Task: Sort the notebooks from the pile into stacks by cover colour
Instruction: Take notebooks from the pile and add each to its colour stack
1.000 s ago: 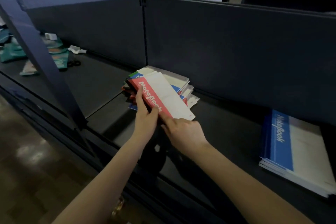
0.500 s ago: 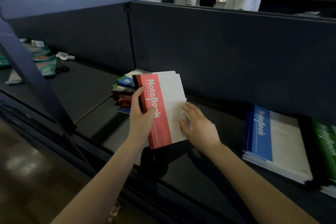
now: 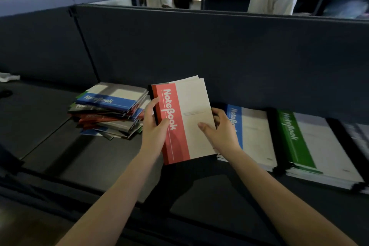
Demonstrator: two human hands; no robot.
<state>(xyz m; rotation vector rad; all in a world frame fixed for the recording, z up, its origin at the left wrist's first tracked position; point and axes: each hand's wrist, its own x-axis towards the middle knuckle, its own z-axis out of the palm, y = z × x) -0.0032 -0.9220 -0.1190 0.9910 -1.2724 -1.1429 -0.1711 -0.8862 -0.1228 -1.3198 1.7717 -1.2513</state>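
Head view: red notebook [image 3: 176, 146], perhaps several, has moved right, off pile [image 3: 107, 111].

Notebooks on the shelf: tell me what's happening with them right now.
A person is sorting them by cover colour. Both hands hold a red notebook above the dark shelf: the left hand grips its spine edge, the right hand pinches its opposite edge. The mixed pile lies to the left; a blue stack and a green stack lie to the right. No red stack shows in view.
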